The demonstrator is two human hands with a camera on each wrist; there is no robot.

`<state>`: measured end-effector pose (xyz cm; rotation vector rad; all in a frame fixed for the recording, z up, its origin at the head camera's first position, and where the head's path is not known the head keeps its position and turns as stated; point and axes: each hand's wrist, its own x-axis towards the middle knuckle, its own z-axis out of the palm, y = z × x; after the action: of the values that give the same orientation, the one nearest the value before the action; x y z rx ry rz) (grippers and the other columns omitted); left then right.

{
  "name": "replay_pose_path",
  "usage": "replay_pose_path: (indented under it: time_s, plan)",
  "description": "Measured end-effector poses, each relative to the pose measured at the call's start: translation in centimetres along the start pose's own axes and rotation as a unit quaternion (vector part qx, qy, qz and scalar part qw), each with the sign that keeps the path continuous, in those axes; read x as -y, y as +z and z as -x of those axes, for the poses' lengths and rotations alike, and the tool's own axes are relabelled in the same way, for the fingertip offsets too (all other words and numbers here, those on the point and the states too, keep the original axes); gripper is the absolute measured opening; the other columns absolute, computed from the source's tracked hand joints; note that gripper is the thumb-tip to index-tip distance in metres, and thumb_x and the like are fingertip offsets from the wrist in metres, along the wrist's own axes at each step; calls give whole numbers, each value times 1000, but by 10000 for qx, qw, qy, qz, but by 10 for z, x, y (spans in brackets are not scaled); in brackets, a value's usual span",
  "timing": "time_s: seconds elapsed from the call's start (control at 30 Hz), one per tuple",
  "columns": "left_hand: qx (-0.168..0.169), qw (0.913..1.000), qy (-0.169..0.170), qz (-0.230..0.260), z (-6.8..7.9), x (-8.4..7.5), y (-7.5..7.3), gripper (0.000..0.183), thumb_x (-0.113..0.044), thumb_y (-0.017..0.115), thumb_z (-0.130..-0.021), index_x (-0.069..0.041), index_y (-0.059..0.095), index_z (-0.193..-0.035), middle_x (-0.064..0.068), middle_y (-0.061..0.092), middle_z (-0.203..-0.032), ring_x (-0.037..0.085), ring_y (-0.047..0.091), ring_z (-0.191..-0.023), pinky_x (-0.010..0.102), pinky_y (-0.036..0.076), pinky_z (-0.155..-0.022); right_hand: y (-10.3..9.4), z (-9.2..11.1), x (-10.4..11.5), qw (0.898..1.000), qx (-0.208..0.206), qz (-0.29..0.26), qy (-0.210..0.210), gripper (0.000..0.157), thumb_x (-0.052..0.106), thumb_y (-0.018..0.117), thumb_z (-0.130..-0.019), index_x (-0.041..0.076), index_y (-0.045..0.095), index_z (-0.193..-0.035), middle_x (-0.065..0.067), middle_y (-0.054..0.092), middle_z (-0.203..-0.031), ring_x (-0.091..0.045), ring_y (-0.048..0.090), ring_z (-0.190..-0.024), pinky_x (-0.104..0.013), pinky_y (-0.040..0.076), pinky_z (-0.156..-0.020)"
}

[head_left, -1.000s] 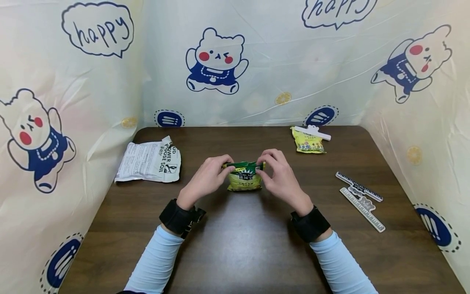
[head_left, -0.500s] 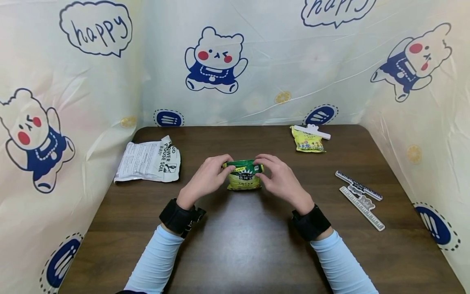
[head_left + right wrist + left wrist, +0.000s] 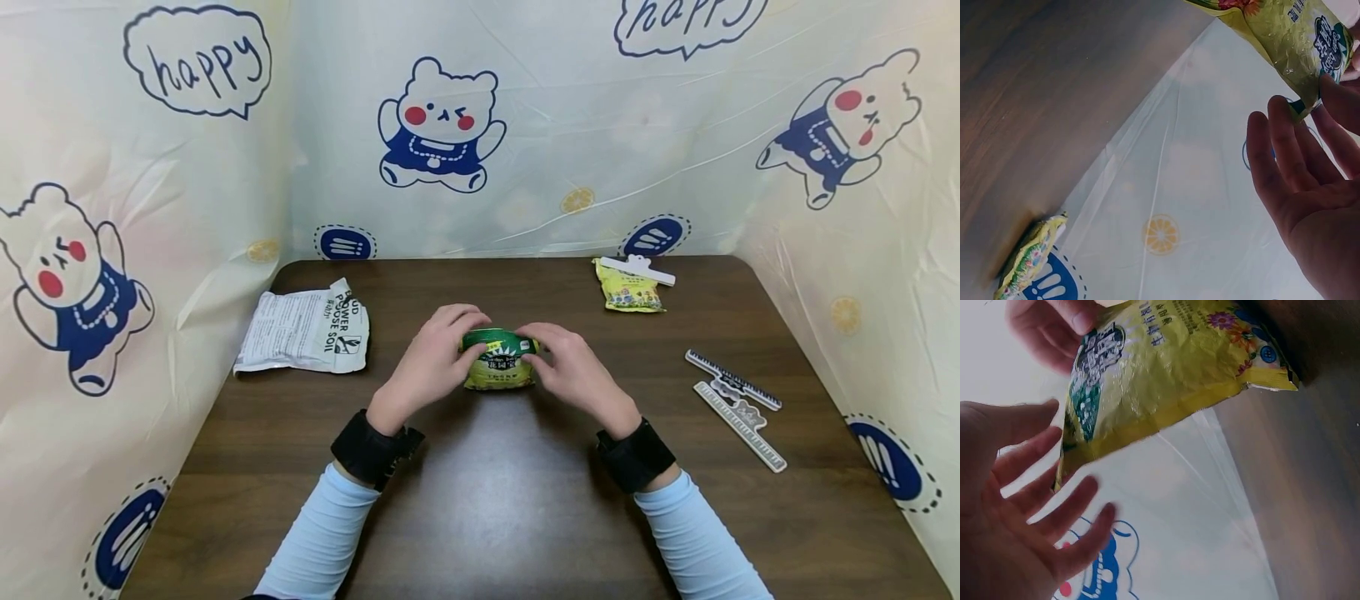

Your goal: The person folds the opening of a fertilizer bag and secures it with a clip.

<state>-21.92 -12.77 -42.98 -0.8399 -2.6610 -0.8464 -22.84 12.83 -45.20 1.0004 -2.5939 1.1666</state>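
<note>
A small yellow-green packet [image 3: 499, 371] with a dark green top stands near the middle of the table. My left hand [image 3: 429, 360] is at its upper left corner, thumb in front and fingers behind. In the left wrist view those fingers are spread and blurred, the thumb tip just off the edge of the packet [image 3: 1160, 381]. On the other side, my right hand [image 3: 576, 367] pinches the upper right corner. The right wrist view has the thumb lying on the packet [image 3: 1300, 53], with fingers behind it.
A white printed bag [image 3: 300, 329] lies at the back left of the table [image 3: 495, 500]. At the back right is another yellow packet [image 3: 630, 296] with a white clip [image 3: 637, 267] across its top. Two long clips, one dark-striped [image 3: 731, 380] and one pale [image 3: 738, 427], lie at the right.
My left hand has shifted right and slightly up over the packet's corner. The right hand's fingers have come down a little, and the packet's green top shows more broadly than a second ago.
</note>
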Motion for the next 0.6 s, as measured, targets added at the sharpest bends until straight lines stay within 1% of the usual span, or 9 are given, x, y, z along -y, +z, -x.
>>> replay_pose_path:
  time_s: [0.1, 0.2, 0.33, 0.43, 0.6]
  plan:
    - [-246, 9973, 513, -460, -1, -3, 4, 29, -20, 83, -94, -9, 75, -120, 9, 61, -129, 31, 49, -126, 52, 43, -101, 0, 0, -1, 10000, 52, 76, 12, 35, 3, 75, -98, 3, 69, -132, -13, 68, -133, -28, 64, -124, -47, 53, -100]
    - [-285, 9952, 712, -608, -1, -4, 8, 29, -22, 86, -92, -10, 77, -117, 7, 61, -125, 29, 50, -121, 49, 44, -97, 0, 0, -2, 9999, 96, 111, 5, 35, 3, 74, -99, 3, 69, -133, -14, 67, -134, -28, 64, -124, -48, 53, -100]
    - [-168, 9958, 699, -562, 0, -2, 12, 28, -19, 84, -93, -9, 78, -118, 7, 63, -121, 25, 55, -113, 45, 47, -93, 0, 0, -3, 9998, 156, 84, 3, 34, 3, 73, -99, 2, 69, -133, -15, 68, -133, -29, 63, -124, -47, 53, -100]
    - [-125, 9964, 670, -511, 1, 0, 15, 26, -18, 83, -94, -9, 79, -118, 7, 64, -119, 24, 58, -109, 43, 49, -90, 1, 0, -4, 9997, 214, 70, 0, 33, 2, 72, -100, 2, 69, -133, -15, 69, -131, -29, 64, -124, -47, 53, -99]
    - [-118, 9968, 688, -390, 0, 2, 16, 25, -20, 81, -96, -8, 79, -118, 7, 67, -116, 24, 60, -107, 41, 51, -91, 1, -1, -3, 9997, 246, 28, 3, 31, 2, 71, -101, 1, 70, -132, -14, 70, -129, -28, 65, -121, -46, 55, -97]
